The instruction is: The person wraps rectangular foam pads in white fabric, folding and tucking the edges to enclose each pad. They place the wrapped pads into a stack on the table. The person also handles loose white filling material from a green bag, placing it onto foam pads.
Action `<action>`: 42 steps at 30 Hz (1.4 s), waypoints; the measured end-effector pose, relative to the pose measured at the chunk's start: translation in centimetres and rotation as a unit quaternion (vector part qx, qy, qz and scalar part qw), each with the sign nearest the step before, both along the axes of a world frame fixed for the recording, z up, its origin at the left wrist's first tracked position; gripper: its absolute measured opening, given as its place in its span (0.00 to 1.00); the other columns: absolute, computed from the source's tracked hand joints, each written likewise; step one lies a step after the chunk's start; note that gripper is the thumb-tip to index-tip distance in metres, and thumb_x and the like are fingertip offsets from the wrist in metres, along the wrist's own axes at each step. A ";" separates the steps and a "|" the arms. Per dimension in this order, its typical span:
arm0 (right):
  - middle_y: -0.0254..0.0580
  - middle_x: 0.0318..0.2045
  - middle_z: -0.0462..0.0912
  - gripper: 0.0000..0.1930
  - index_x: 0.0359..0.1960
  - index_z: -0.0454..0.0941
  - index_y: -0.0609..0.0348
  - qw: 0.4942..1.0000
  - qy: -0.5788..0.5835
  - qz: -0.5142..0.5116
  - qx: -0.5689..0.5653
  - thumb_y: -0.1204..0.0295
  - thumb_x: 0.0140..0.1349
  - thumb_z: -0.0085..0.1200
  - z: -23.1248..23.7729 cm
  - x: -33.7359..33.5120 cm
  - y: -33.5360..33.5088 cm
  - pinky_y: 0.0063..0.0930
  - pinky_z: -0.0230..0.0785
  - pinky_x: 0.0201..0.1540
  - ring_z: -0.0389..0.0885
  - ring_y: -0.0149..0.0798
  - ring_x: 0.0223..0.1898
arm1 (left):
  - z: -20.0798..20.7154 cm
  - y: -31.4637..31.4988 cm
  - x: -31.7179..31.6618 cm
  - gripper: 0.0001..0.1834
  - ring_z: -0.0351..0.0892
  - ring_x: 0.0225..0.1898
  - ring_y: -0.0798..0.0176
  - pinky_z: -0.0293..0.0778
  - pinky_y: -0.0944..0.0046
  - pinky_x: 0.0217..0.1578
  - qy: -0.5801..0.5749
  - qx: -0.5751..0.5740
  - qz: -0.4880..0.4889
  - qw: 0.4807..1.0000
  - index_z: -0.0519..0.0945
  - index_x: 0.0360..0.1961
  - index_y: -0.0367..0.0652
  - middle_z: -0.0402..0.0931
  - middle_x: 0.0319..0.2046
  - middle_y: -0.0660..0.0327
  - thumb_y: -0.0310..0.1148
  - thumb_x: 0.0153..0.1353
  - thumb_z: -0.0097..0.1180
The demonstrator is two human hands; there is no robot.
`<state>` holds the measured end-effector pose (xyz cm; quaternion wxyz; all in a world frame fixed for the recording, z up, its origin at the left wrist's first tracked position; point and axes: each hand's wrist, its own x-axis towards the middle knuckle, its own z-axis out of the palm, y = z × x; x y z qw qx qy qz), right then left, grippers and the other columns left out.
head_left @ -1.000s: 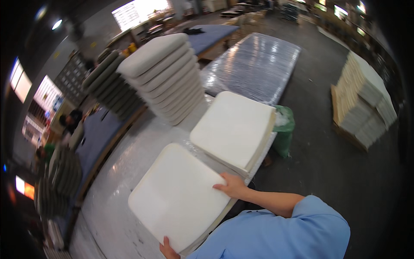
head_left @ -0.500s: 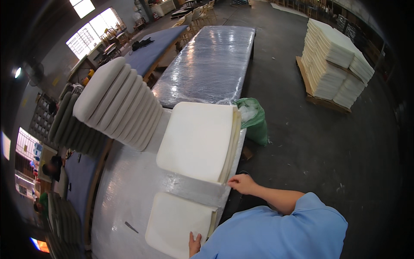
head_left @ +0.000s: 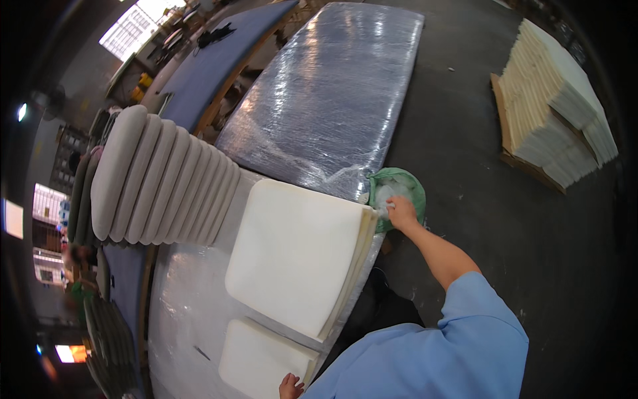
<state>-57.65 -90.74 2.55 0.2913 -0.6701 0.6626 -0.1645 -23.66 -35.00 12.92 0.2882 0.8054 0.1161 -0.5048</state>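
My right hand point(head_left: 403, 213) reaches into the mouth of a green sack point(head_left: 419, 193), its fingers closed on some of the white fluffy filling point(head_left: 397, 181). Loosely bent and slightly apart, the fingers of my left hand point(head_left: 290, 386) rest at the near edge of the smaller stack of white foam pads point(head_left: 262, 356). Nothing shows in that hand. Between my hands lies a larger stack of white foam pads point(head_left: 299, 249), rounded at the corners. Both stacks sit on a table wrapped in clear film point(head_left: 183, 286).
Grey cushions point(head_left: 169, 179) stand in a leaning row on the table's left. A thin dark tool point(head_left: 201, 352) lies near the small pads. Beyond is a film-wrapped table point(head_left: 325, 86). Tall foam stacks point(head_left: 551, 100) stand on the floor at far right.
My right hand has gone from beside the large pads' near corner forward into the green sack. My left hand stays by the small pads, its fingers more bent. The whole view has shifted.
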 end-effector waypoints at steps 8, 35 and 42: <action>0.43 0.56 0.82 0.15 0.49 0.86 0.51 0.961 0.221 0.135 0.096 0.70 0.60 0.62 -3.2 4.9 -8.1 0.43 0.72 0.60 0.78 0.51 0.59 | 1.7 -4.5 -7.8 0.41 0.71 0.67 0.45 0.65 0.47 0.68 0.028 0.020 -0.064 0.997 0.61 0.75 0.40 0.71 0.66 0.41 0.47 0.68 0.61; 0.38 0.32 0.88 0.16 0.40 0.88 0.60 0.963 -0.241 -0.112 0.045 0.58 0.68 0.61 2.7 -4.8 -13.5 0.34 0.75 0.37 0.86 0.35 0.35 | 1.0 -11.9 -4.9 0.27 0.85 0.39 0.62 0.77 0.63 0.41 -0.139 -0.030 -0.088 0.986 0.76 0.65 0.38 0.85 0.40 0.56 0.39 0.68 0.60; 0.36 0.37 0.87 0.16 0.50 0.83 0.61 0.831 -0.523 -0.101 0.162 0.60 0.73 0.56 10.6 -5.6 -14.0 0.27 0.76 0.36 0.85 0.33 0.33 | 4.1 -21.4 -5.0 0.24 0.86 0.41 0.63 0.79 0.64 0.44 -0.121 -0.019 -0.401 0.908 0.80 0.59 0.36 0.87 0.40 0.54 0.41 0.69 0.61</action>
